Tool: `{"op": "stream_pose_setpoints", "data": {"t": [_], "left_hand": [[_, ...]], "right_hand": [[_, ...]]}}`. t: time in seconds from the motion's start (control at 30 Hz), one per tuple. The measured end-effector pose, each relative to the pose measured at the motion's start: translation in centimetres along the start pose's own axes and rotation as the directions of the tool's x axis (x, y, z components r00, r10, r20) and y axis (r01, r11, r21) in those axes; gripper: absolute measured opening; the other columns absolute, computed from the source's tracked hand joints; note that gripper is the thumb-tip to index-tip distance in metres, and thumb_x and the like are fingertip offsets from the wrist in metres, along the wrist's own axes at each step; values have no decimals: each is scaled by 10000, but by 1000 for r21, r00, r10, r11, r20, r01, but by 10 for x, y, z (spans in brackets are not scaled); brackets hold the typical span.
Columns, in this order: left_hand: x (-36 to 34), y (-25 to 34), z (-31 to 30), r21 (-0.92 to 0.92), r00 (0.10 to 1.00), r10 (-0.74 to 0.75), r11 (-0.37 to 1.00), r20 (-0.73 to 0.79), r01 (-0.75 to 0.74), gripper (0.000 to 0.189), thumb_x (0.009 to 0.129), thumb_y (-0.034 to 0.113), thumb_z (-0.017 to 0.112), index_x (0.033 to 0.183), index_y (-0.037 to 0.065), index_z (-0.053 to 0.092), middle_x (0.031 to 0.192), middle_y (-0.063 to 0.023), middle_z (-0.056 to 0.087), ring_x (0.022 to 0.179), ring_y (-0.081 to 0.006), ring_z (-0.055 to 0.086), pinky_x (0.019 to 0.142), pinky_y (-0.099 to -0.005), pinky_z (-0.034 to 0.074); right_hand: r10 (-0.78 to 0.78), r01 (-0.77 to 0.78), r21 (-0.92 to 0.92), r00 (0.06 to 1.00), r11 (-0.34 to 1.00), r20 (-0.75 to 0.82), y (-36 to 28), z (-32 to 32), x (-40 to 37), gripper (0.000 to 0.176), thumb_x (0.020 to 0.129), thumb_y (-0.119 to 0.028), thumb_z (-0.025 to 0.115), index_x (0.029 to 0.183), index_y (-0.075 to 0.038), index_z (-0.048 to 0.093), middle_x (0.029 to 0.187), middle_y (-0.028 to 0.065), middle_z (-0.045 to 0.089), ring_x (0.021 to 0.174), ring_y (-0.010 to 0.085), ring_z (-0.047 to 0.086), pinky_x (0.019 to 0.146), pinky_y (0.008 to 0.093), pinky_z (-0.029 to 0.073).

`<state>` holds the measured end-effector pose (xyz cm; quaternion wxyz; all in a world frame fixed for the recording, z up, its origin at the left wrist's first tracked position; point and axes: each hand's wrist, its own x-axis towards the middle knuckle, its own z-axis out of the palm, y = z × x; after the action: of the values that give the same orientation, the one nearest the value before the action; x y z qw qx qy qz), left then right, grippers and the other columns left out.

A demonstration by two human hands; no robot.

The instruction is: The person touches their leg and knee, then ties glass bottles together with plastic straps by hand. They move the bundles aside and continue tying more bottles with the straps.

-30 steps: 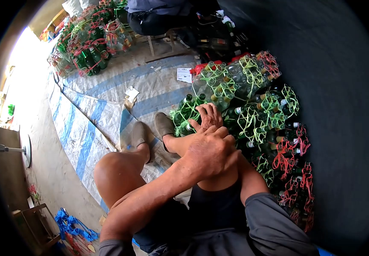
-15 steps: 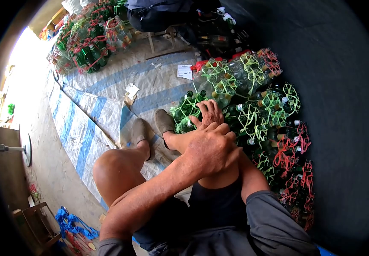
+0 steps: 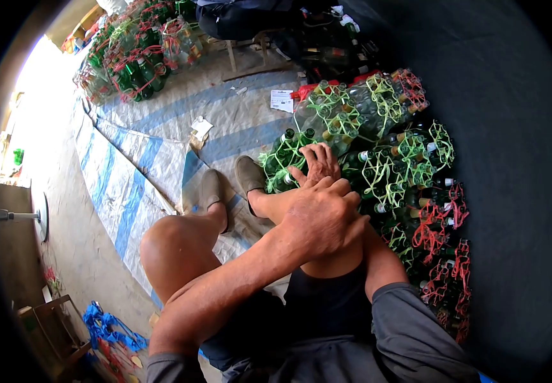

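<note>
My left hand (image 3: 324, 217) lies across my right forearm over my raised knee, its fingers wrapped round the arm near the wrist. Beyond it my right hand (image 3: 320, 165) hangs loosely, fingers a little bent and thumb apart, holding nothing. Just past its fingers in this view are green bottles (image 3: 287, 152) tied with light green plastic strapping. To the right lie more bundled dark bottles (image 3: 410, 150), bound in green netted straps.
Clear bottles (image 3: 343, 105) stand behind, and red-strapped bottles (image 3: 432, 223) run along the dark wall. A striped tarp (image 3: 161, 153) covers the floor. Further off are a bottle pile (image 3: 139, 57) and a seated person (image 3: 244, 16). Blue straps (image 3: 107, 329) lie at lower left.
The view has shifted slightly, so the surroundings sit a little differently. Both hands keep the same pose, the left still clasping the right forearm.
</note>
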<state>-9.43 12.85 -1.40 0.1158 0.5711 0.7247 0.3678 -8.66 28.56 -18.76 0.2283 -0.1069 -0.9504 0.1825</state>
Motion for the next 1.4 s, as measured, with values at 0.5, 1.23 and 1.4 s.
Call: {"op": "stream_pose_setpoints", "data": {"t": [0.5, 1.23, 1.4], "left_hand": [[-3, -7, 7, 36, 998, 48, 998, -46, -46, 315, 928, 339, 752, 961, 26, 737, 981, -165, 670, 1029, -383, 676, 978, -468, 534], [-22, -19, -77, -113, 965, -150, 978, 213, 177, 283, 1056, 257, 632, 959, 1, 705, 823, -249, 693, 792, -467, 696, 712, -542, 534], [-29, -21, -92, -194, 958, -236, 944, 165, 266, 220, 1025, 214, 676, 992, 0, 712, 833, -257, 699, 793, -469, 690, 715, -541, 533]], "right_hand": [[7, -8, -6, 998, 1000, -60, -9, 1, -3, 538, 845, -376, 873, 1246, -68, 689, 1281, 95, 665, 1307, 352, 579, 1156, 473, 463], [-72, 73, 5, 994, 997, -77, 35, 29, -5, 278, 951, -101, 676, 1215, -133, 756, 1219, 49, 719, 1263, 334, 626, 1094, 461, 518], [-16, 15, -3, 993, 1000, -113, 40, 33, -7, 341, 958, -75, 658, 1290, -136, 712, 1195, 71, 729, 1281, 326, 643, 1063, 456, 542]]}}
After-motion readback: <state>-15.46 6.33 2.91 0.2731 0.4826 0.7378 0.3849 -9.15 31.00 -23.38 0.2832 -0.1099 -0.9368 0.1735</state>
